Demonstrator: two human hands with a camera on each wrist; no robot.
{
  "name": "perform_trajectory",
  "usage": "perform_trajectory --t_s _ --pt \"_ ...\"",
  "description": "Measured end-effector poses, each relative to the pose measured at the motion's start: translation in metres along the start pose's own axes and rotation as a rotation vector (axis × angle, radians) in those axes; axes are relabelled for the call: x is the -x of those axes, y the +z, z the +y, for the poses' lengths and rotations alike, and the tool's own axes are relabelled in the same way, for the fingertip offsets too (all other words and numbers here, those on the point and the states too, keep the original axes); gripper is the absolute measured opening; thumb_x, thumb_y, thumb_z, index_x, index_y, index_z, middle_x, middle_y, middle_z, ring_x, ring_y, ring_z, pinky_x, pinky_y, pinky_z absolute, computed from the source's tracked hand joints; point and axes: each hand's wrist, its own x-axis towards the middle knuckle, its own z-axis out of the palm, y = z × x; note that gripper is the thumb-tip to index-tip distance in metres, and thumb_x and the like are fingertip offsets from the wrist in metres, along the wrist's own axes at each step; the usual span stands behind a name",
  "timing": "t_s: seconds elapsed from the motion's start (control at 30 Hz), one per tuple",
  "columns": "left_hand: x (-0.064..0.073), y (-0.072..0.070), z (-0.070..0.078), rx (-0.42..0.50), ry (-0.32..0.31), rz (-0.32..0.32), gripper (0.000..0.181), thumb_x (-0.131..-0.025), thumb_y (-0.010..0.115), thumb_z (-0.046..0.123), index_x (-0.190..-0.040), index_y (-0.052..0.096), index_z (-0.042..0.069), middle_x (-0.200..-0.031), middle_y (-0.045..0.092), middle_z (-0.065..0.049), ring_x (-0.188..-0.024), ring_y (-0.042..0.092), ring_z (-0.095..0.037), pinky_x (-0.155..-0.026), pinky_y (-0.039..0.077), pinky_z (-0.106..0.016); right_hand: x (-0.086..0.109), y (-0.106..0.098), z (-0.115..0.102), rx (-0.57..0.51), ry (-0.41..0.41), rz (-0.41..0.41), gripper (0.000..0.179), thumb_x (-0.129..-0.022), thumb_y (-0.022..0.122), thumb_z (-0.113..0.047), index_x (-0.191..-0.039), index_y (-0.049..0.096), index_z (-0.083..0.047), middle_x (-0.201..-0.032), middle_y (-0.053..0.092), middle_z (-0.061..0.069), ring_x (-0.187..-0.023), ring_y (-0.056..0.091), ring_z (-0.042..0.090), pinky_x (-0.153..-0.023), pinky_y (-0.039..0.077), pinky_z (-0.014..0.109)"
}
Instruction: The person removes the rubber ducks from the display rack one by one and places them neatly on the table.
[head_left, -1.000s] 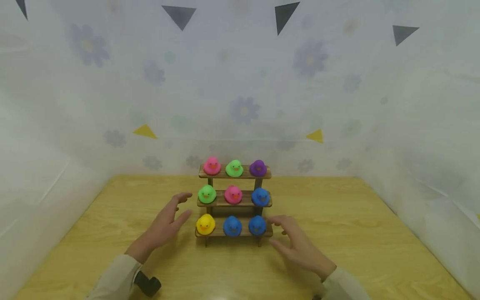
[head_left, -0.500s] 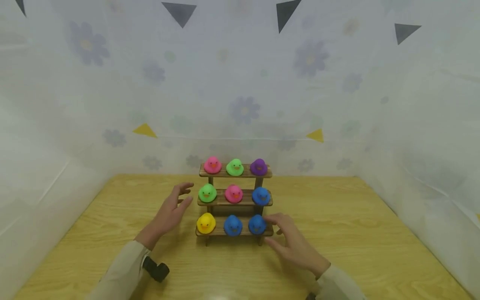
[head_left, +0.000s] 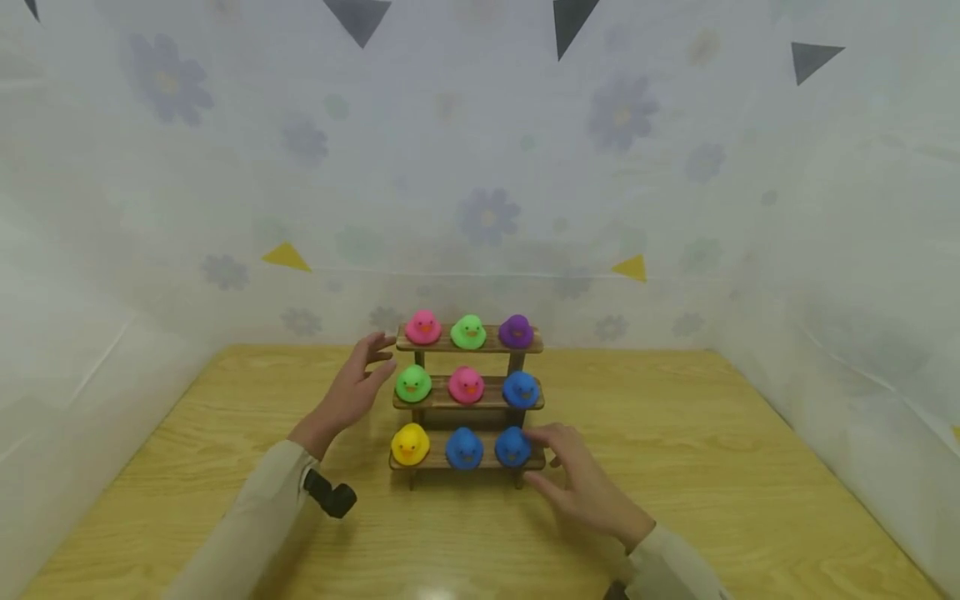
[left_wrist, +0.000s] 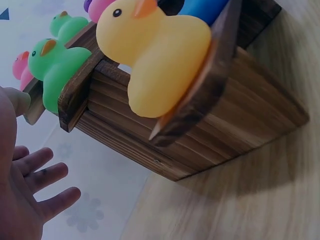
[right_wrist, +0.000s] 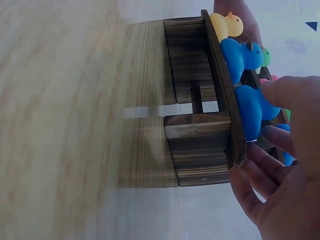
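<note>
A three-step brown wooden stand (head_left: pixel 492 396) holds several rubber ducks. Its top step bears a pink duck (head_left: pixel 423 327), a green duck (head_left: pixel 468 332) and a purple duck (head_left: pixel 517 332). Green, pink and blue ducks sit on the middle step. Below are a yellow duck (head_left: pixel 410 445) and two blue ones. My left hand (head_left: pixel 351 387) is at the stand's left side near the top step, fingers spread and holding nothing. Beside the bottom-right blue duck (right_wrist: pixel 250 111), my right hand (head_left: pixel 588 487) has loosely bent fingers at the step's end; whether they touch the duck I cannot tell.
The stand rests on a light wood-grain table (head_left: pixel 667 433). Pale flower-printed sheeting (head_left: pixel 487 150) rises behind it and at both sides. A black device (head_left: pixel 330 493) is strapped to the left wrist.
My left hand has moved up and forward along the stand's left side, from middle-step level to the top step. My right hand has shifted slightly left, closer to the bottom-right blue duck.
</note>
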Motion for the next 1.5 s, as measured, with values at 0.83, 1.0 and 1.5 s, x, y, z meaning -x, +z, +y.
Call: perform_trajectory --t_s 0.83,1.0,1.5 --pt "-0.044 0.001 0.000 0.187 -0.078 -0.081 0.070 -0.096 0.059 0.022 -0.152 0.020 0.007 -0.156 0.022 -0.022 -0.141 0.028 -0.039 -0.110 0.029 -0.058 -0.011 0.005 0.004 0.042 0.019 0.045 0.049 -0.082 0.076 -0.013 -0.124 0.053 -0.001 -0.107 0.056 0.006 -0.090 0.044 0.022 -0.071 0.046 0.028" --pt "-0.045 0.009 -0.002 0.217 -0.060 -0.087 0.064 -0.097 0.058 0.021 -0.151 0.024 0.009 -0.153 0.027 -0.019 -0.125 0.046 -0.039 -0.099 0.042 -0.047 -0.010 0.008 0.002 0.040 0.047 0.058 0.049 -0.079 0.078 -0.014 -0.121 0.055 -0.003 -0.102 0.055 0.003 -0.086 0.042 0.022 -0.070 0.042 0.025" --pt "-0.043 0.020 -0.009 0.297 -0.099 -0.025 0.058 -0.098 0.057 0.026 -0.148 0.029 0.014 -0.129 0.052 -0.021 -0.106 0.058 -0.029 -0.088 0.047 -0.030 -0.011 0.009 -0.001 0.019 0.115 0.066 0.041 -0.081 0.077 -0.015 -0.118 0.060 -0.008 -0.091 0.050 0.000 -0.084 0.039 0.016 -0.073 0.037 0.023"
